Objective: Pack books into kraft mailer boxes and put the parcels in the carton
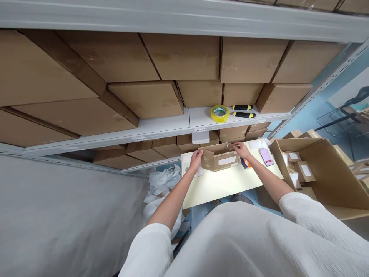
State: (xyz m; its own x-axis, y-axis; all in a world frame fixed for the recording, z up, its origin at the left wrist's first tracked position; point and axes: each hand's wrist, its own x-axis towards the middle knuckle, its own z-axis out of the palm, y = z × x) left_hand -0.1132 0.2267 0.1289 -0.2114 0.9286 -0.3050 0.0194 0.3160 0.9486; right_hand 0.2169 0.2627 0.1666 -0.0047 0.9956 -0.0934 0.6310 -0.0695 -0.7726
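Observation:
A small open cardboard box (208, 163) with a white label on its front side stands on the pale tabletop (213, 188). My left hand (196, 160) grips its left end, fingers closed at the upper edge. At the opposite end my right hand (241, 150) is closed on the raised flap or top edge. What lies inside the box cannot be made out. Just below my right hand, partly hidden by the box and my forearm, sits a dark blue and orange roll-like thing (245, 163). A phone (266, 157) with a lit, pinkish screen lies right of my right forearm.
Ahead, a grey shelf (161, 129) carries stacked cartons (150, 98), a yellow tape roll (220, 113) and two black-and-yellow cutters (243, 114). A large open carton (331, 173) with small labelled boxes stands right of the table. White plastic bags (163, 181) lie to the left.

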